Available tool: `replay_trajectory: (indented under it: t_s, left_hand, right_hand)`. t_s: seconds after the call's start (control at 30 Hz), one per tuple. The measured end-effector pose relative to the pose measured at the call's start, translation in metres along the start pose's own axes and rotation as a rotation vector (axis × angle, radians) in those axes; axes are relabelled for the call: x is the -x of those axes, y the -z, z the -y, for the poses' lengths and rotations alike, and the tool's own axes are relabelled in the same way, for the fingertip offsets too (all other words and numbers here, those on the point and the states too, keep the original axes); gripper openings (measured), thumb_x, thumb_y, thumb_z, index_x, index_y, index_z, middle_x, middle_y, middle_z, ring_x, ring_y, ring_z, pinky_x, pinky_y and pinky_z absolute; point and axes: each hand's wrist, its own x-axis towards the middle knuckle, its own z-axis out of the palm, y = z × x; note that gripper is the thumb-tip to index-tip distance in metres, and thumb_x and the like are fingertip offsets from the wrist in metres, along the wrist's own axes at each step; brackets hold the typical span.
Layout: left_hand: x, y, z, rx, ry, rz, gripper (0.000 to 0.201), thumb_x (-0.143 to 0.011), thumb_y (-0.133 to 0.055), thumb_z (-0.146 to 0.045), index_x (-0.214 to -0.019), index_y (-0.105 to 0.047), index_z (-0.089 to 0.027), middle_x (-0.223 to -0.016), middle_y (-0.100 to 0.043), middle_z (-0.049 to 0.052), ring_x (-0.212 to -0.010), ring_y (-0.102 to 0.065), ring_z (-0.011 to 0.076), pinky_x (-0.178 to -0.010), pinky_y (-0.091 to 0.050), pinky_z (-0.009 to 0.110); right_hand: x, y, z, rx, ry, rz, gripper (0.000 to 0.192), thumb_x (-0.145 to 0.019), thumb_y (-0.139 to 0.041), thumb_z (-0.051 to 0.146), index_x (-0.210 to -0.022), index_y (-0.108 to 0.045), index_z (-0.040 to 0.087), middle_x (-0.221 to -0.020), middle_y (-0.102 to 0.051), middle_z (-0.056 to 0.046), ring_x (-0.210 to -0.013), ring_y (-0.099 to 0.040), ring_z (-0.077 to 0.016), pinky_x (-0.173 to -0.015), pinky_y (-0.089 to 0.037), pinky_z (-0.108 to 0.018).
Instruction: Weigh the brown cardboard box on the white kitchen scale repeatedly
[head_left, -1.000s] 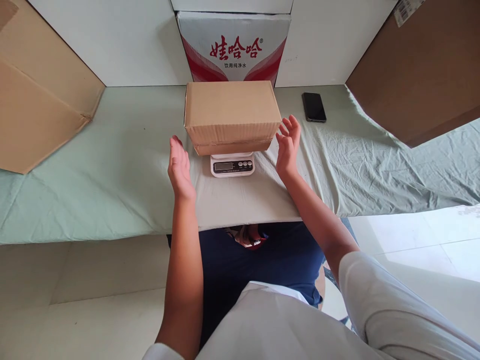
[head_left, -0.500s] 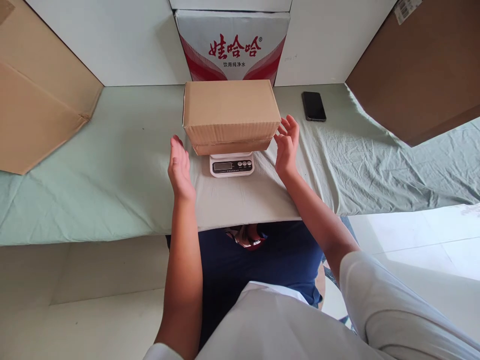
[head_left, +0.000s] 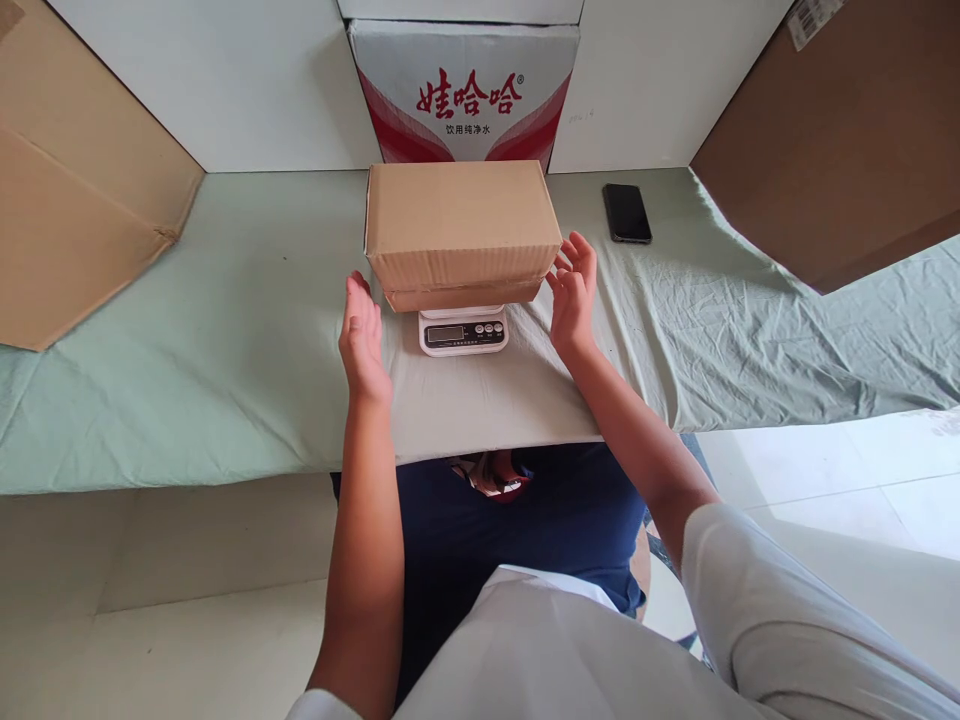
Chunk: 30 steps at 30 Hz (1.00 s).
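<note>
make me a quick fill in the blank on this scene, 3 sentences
1. The cardboard box rests on a small white ____.
2. The left hand and right hand flank the box, both ____.
3. On the green cloth, right of the box, lies a black ____.

Missing words: scale; open; phone

Pale green sheet (head_left: 187, 330) covers the table, creased toward 3 o'clock. White wall (head_left: 247, 90) behind at 12 o'clock. Brown cardboard panels lean at 10 o'clock (head_left: 67, 200) and 2 o'clock (head_left: 840, 140). Light floor tiles (head_left: 847, 480) at 4 o'clock, brightly lit.
</note>
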Motion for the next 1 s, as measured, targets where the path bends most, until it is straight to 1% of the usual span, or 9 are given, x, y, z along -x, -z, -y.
replay_trajectory:
  t_s: [0.13,0.27,0.53,0.7,0.83,1.0]
  left_hand:
    - [-0.001,0.0018,0.0047,-0.003,-0.018,0.017,0.076,-0.094,-0.04,-0.075,-0.16,-0.04,-0.037,-0.176,-0.027,-0.002,-0.166,-0.014,0.0249,-0.135,-0.019,0.045]
    - [-0.0018,0.0028,0.0069,-0.012,-0.025,0.021,0.074,-0.094,-0.039,-0.076,-0.159,-0.041,-0.04,-0.176,-0.028,-0.004,-0.166,-0.013,0.0252,-0.135,-0.018,0.046]
    - [-0.0011,0.0015,0.0065,0.034,-0.029,0.013,0.069,-0.096,-0.04,-0.073,-0.157,-0.045,-0.041,-0.174,-0.031,-0.006,-0.166,-0.015,0.0253,-0.136,-0.017,0.047]
    - [0.0003,0.0001,0.0045,0.04,-0.027,0.016,0.068,-0.097,-0.037,-0.073,-0.157,-0.044,-0.041,-0.174,-0.031,-0.006,-0.166,-0.014,0.0251,-0.136,-0.017,0.047]
    - [0.0009,-0.0013,0.0031,0.052,-0.021,0.013,0.067,-0.098,-0.038,-0.07,-0.157,-0.045,-0.04,-0.175,-0.031,-0.006,-0.166,-0.015,0.0243,-0.136,-0.017,0.046]
    - [0.0017,-0.0045,-0.0009,0.044,0.0,-0.006,0.067,-0.098,-0.039,-0.068,-0.158,-0.044,-0.038,-0.175,-0.031,-0.005,-0.166,-0.016,0.0226,-0.135,-0.019,0.044]
  right_hand:
    - [0.0014,-0.0008,0.0047,-0.079,-0.015,-0.031,0.062,-0.084,-0.056,0.067,-0.138,-0.047,0.037,-0.155,-0.047,-0.003,-0.156,-0.038,-0.032,-0.125,-0.037,-0.062]
    - [0.0017,-0.0019,0.0086,-0.101,-0.033,-0.037,0.057,-0.085,-0.057,0.063,-0.135,-0.049,0.036,-0.153,-0.049,-0.003,-0.156,-0.039,-0.0316,-0.125,-0.038,-0.061]
    - [0.0014,-0.0021,0.0089,-0.116,-0.043,-0.034,0.053,-0.086,-0.056,0.059,-0.134,-0.05,0.036,-0.15,-0.052,-0.003,-0.155,-0.041,-0.0315,-0.126,-0.037,-0.063]
    - [0.0001,-0.0018,0.0056,-0.119,-0.054,-0.034,0.052,-0.087,-0.056,0.058,-0.133,-0.05,0.036,-0.148,-0.053,-0.002,-0.152,-0.044,-0.0308,-0.125,-0.039,-0.062]
    - [-0.0002,-0.0018,0.0042,-0.121,-0.056,-0.027,0.051,-0.087,-0.057,0.058,-0.133,-0.051,0.035,-0.146,-0.054,-0.002,-0.149,-0.047,-0.0302,-0.124,-0.04,-0.062]
    - [-0.001,-0.0011,0.0019,-0.106,-0.044,-0.025,0.053,-0.086,-0.057,0.06,-0.132,-0.05,0.036,-0.146,-0.053,-0.002,-0.149,-0.047,-0.0304,-0.122,-0.04,-0.062]
